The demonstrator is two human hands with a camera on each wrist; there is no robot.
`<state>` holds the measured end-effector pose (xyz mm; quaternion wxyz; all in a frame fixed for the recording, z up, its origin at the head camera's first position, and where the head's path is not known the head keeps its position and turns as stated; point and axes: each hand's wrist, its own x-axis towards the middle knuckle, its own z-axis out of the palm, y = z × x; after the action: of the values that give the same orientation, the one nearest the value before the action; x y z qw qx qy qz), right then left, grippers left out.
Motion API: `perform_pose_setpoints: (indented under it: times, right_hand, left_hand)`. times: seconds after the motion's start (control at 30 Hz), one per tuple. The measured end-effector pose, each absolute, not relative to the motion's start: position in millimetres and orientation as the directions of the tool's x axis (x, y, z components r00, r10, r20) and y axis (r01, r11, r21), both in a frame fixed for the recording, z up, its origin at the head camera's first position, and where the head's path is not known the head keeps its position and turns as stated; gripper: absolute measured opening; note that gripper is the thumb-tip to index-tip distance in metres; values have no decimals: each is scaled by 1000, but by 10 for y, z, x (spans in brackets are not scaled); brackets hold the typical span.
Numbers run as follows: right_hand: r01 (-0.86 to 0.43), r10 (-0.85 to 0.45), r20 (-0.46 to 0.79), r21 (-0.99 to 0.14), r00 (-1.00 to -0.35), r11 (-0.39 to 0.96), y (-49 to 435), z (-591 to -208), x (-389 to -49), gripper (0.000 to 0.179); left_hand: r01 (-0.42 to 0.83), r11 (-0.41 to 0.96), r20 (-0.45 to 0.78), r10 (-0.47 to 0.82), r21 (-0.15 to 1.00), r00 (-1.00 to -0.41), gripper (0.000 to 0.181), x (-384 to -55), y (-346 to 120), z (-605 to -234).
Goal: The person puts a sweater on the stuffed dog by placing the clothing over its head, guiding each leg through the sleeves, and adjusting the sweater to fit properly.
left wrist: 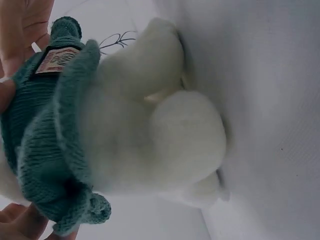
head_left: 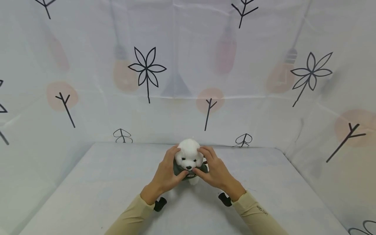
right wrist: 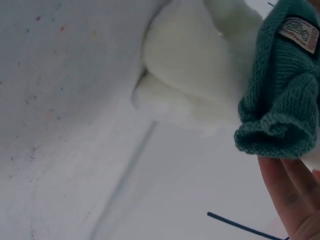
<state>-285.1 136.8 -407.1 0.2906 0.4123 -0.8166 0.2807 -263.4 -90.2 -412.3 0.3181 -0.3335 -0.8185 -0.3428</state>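
Note:
A white plush dog [head_left: 189, 153] in a green knitted sweater [left wrist: 45, 107] sits upright on the white surface, facing me. My left hand [head_left: 165, 171] holds it on one side, with its fingertips at the head and its thumb below the chin. On the opposite side my right hand [head_left: 216, 169] grips it in the same way, and the two thumbs nearly meet under the muzzle. A small label [right wrist: 300, 34] is sewn on the sweater's chest. In both wrist views the dog's round white legs and belly show below the sweater, while its face lies out of frame.
The white tabletop [head_left: 102, 182] spreads around the dog. Behind it hangs a pale backdrop cloth [head_left: 176, 114] printed with plants and bulbs, which also runs along both sides. A black wrist device [head_left: 160, 204] sits under each forearm.

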Motion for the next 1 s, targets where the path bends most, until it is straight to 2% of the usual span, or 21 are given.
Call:
perform_pose_setpoints:
  times: [0.17, 0.37, 0.43, 0.67, 0.8, 1.0]
  right_hand:
    - [-828, -508, 698, -225, -504, 513, 1344, -4123, -2860, 79]
    - [-800, -495, 688, -213, -530, 561, 1324, -4155, -2847, 79]
    - [-799, -488, 693, -217, -531, 561, 1323, -4150, -2838, 79]
    - [-806, -440, 732, -251, -520, 535, 1322, -4065, -2799, 77]
    - [-816, -399, 751, -314, -526, 486, 1319, -3976, -2768, 70]
    - [-849, -380, 775, -365, -505, 382, 1294, -3896, -2713, 56]
  left_hand:
    - [728, 580, 731, 305, 366, -611, 87, -2642, -892, -4150]
    - [670, 623, 703, 256, 404, -663, 89, -2643, -885, -4168]
    - [670, 620, 702, 256, 408, -664, 88, -2638, -887, -4171]
    - [728, 562, 748, 266, 392, -608, 74, -2638, -887, -4144]
    - [762, 522, 782, 254, 384, -569, 66, -2630, -877, -4084]
    - [770, 492, 801, 214, 407, -560, 64, -2578, -860, -4004]
